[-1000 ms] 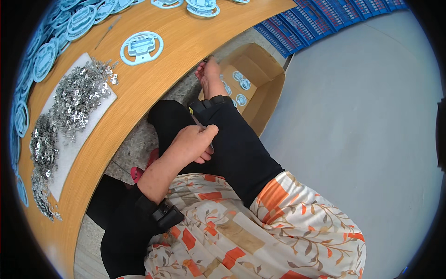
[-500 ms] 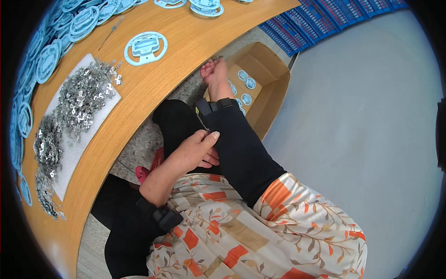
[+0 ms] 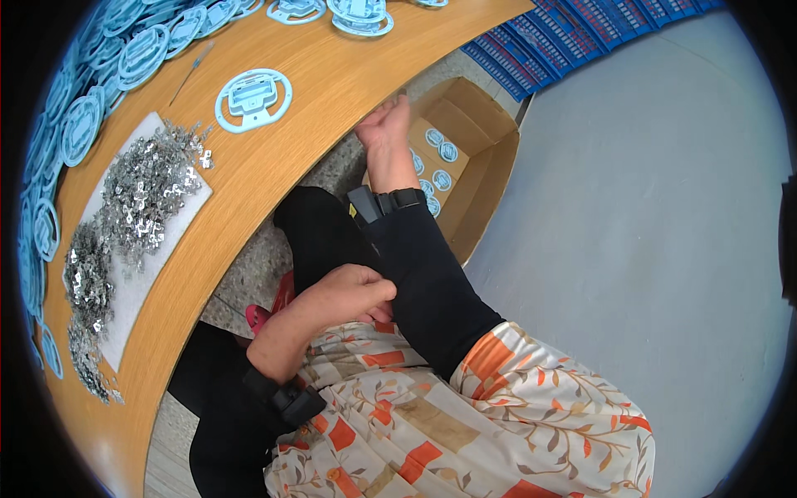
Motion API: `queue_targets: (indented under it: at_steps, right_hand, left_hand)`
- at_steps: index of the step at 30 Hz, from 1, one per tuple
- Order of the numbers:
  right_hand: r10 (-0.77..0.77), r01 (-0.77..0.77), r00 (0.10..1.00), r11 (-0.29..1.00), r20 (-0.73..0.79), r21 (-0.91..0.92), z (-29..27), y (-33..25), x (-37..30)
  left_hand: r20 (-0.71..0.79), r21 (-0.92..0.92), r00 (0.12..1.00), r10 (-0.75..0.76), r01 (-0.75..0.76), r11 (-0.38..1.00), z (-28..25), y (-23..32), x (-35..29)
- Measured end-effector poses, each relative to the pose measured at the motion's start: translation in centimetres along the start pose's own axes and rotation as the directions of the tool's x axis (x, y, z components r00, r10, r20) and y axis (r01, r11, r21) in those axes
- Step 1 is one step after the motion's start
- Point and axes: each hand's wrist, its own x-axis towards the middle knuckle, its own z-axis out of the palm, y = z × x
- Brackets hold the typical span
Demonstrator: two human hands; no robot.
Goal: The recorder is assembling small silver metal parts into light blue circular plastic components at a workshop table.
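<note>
My left hand point(image 3: 353, 295) lies across my lap, thumb and fingers closed at the edge of the black sleeve point(image 3: 432, 266) on my right forearm. Its fingertips are partly hidden. My right hand point(image 3: 387, 126) is stretched out by the table's edge, palm up, the fingers loosely extended with nothing seen in them. Nearest to it on the wooden table point(image 3: 307, 91) is a single light blue wheel-shaped plastic part point(image 3: 254, 100). Just beyond the hand, a cardboard box point(image 3: 490, 166) on the floor holds several round light blue parts point(image 3: 442, 179).
Many light blue plastic parts point(image 3: 81, 131) are piled along the table's far left. Small metal clips point(image 3: 148, 195) lie heaped on a white foam sheet point(image 3: 145, 286). A thin screwdriver-like tool point(image 3: 191, 73) rests nearby. Blue racks or crates point(image 3: 544, 50) stand at the upper right.
My left hand has slid slightly down along the sleeve toward my body, with its fingers more folded. My right hand's fingers have straightened somewhat toward the table edge. The view has shifted slightly.
</note>
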Motion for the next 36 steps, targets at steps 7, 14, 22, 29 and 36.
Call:
queue_targets:
  at_steps: [7, 14, 22, 29, 36]
  right_hand:
    - [0.119, -0.118, 0.993, 0.992, -0.019, 0.034, 0.8, 1.5, -3.1]
    - [-0.128, 0.100, 0.992, 0.756, 0.004, -0.647, -2.8, 4.5, -2.4]
    - [0.176, 0.451, 0.847, -0.736, 0.501, -0.504, -5.8, 6.4, -8.5]
    - [0.314, 0.534, 0.798, -0.764, 0.515, -0.362, -8.5, 7.1, -8.2]
    - [-0.069, -0.101, 0.991, 0.174, -0.115, -0.980, -9.1, 4.3, -3.1]
  left_hand:
    - [-0.209, -0.267, 0.964, 0.163, -0.217, 0.939, -2.2, -0.1, -1.1]
    - [-0.297, -0.410, 0.910, 0.289, -0.395, 0.822, -1.2, -0.2, 0.6]
    - [-0.363, -0.534, 0.917, 0.166, -0.351, 0.770, 0.0, -3.3, 1.5]
    - [-0.299, -0.620, 0.939, 0.168, -0.325, 0.714, 0.1, -4.5, 2.4]
    - [-0.177, -0.503, 0.978, 0.110, -0.187, 0.844, -0.6, -2.2, 1.4]
